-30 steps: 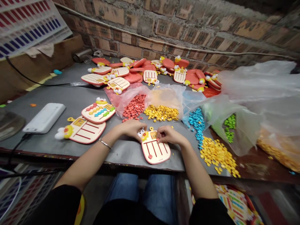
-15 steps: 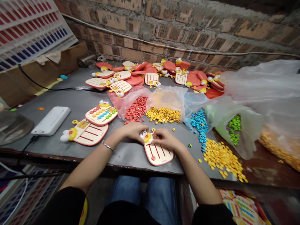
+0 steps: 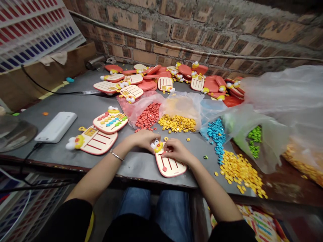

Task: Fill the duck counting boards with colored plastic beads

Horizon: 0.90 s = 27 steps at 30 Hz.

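Note:
My left hand (image 3: 143, 139), with a thin metal bracelet at the wrist, and my right hand (image 3: 177, 151) both grip the top of a cream and red toy board (image 3: 170, 166). A yellow duck head (image 3: 156, 146) sits at its upper left, partly covered by my fingers. One small red piece (image 3: 165, 169) lies in a slot on the board. Loose yellow beads (image 3: 176, 123) in an opened plastic bag lie just beyond my hands. What my fingertips touch is hidden.
Two more boards, one beaded (image 3: 110, 122), lie to the left. A white power bank (image 3: 56, 127) is further left. Red (image 3: 147, 116), blue (image 3: 216, 134) and green (image 3: 254, 141) beads lie in bags, with a yellow pile (image 3: 239, 171) right. Many boards heap against a brick wall (image 3: 176, 33).
The view has shifted slightly, moving the table lower and rightward in the picture. My hands stay on the same board, with only small finger movements.

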### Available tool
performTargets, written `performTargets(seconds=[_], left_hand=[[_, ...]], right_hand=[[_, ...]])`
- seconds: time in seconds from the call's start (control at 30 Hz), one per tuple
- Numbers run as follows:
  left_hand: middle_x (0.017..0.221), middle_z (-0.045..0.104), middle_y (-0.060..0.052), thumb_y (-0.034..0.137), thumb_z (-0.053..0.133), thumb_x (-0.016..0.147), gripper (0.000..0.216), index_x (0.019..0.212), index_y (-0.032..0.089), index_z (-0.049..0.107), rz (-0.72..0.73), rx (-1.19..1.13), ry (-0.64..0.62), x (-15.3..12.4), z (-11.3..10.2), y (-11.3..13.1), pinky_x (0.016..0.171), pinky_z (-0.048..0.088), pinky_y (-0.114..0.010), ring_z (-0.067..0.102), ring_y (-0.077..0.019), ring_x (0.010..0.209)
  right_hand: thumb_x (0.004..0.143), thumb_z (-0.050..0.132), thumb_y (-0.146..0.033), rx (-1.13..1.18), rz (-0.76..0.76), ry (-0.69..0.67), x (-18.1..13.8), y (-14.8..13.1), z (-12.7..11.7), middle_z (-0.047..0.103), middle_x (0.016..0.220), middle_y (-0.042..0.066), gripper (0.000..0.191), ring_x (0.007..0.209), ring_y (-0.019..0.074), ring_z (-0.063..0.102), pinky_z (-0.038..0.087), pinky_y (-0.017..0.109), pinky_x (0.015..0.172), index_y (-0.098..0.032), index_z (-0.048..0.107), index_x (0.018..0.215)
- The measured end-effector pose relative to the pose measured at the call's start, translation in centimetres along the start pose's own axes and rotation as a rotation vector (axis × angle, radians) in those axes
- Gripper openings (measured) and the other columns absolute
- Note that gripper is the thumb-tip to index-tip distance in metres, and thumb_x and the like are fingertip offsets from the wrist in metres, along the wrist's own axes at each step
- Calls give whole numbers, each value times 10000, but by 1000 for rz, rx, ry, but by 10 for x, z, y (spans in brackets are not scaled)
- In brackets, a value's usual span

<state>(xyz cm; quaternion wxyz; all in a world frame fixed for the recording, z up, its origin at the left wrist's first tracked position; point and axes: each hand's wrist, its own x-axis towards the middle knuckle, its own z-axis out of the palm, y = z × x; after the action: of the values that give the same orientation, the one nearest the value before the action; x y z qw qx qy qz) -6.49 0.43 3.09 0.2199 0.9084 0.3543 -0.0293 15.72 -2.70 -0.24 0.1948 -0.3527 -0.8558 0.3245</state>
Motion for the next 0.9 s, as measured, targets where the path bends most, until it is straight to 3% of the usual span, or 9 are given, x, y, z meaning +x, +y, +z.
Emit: performTargets(seconds=[0.27, 0.37, 0.5, 0.67, 0.77, 0.9], left_hand=[[820, 658, -7, 558, 697, 684, 448, 1002, 253, 613, -6, 15, 11, 1, 2, -3, 537, 244, -246, 577, -175, 687], [825, 662, -8, 565, 694, 690, 456, 1016, 256, 614, -12, 12, 12, 1, 1, -3, 537, 248, -247, 583, -179, 698], [793, 650, 3, 542, 701, 697, 435, 1012, 256, 610, -11, 0, 14, 0, 0, -4, 538, 247, -244, 580, -168, 679], [760, 631, 20, 521, 710, 692, 418, 1002, 260, 608, -10, -11, 18, 2, 2, -5, 548, 258, -242, 570, -160, 665], [753, 621, 29, 509, 721, 687, 428, 1013, 255, 610, -13, -50, 3, 0, -2, -8, 542, 255, -233, 559, -148, 658], [761, 619, 36, 485, 682, 761, 417, 1075, 229, 585, -13, -178, 54, -9, -15, -16, 551, 297, -214, 563, -138, 668]], right_hand=[[742, 747, -502, -163, 4, 49, 3, -8, 18, 578, 682, 19, 389, 685, 159, 477, 259, 267, 631, -169, 558, 676], [727, 777, -438, -69, -12, -39, 2, -12, 8, 594, 717, 13, 323, 709, 165, 497, 300, 263, 647, -174, 592, 729], [729, 788, -335, 42, -33, -144, -2, -15, -9, 651, 919, 44, 289, 861, 204, 554, 375, 291, 752, -192, 651, 939], [735, 781, -406, 104, -99, -277, -4, -19, -15, 674, 904, 38, 256, 922, 213, 577, 377, 361, 916, -199, 681, 848], [747, 767, -425, 218, -129, -336, -5, -21, -16, 683, 871, 37, 256, 909, 201, 596, 400, 358, 929, -194, 699, 834], [784, 727, -448, 306, -100, -193, -4, -19, -18, 682, 943, 75, 295, 915, 207, 608, 451, 349, 863, -184, 699, 913]])
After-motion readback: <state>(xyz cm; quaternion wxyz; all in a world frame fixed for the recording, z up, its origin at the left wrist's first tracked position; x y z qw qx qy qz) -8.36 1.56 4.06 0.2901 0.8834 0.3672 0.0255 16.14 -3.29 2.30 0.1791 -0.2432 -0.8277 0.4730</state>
